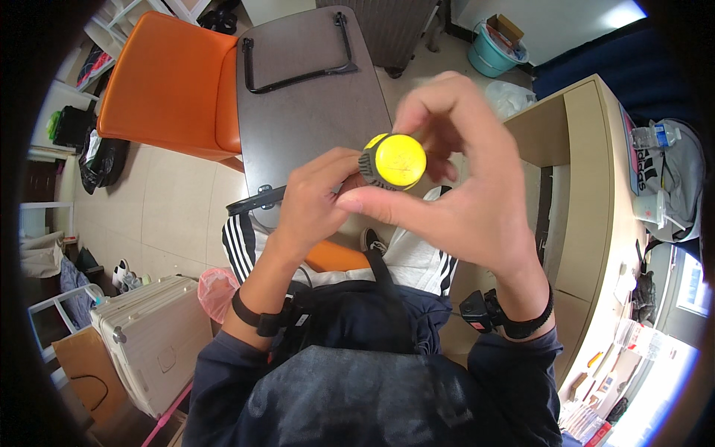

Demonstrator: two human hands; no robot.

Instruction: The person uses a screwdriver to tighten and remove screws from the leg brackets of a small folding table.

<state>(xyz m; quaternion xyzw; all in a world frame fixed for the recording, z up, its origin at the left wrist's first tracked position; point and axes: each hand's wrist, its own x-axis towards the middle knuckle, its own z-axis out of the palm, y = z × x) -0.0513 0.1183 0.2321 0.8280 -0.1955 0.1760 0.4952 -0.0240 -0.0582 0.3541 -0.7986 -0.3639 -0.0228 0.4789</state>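
A yellow and black ribbed handle (397, 161), seemingly of a hand tool, points its round yellow end up at the camera. My left hand (321, 195) grips it from the left, with the fingers partly hidden behind it. My right hand (463, 173) is curved around its right side, slightly blurred, the fingers apart and the thumb reaching below the handle towards my left hand. Whether the right thumb touches the handle or the left hand I cannot tell. The rest of the tool is hidden. Both wrists wear black straps.
Beyond my hands lies a grey tabletop (301, 123) with black folding metal legs (301, 78). An orange chair (173, 84) stands to its left. A wooden desk (584, 223) is at the right, a white suitcase (156, 341) and a pink bin (217, 290) at the lower left.
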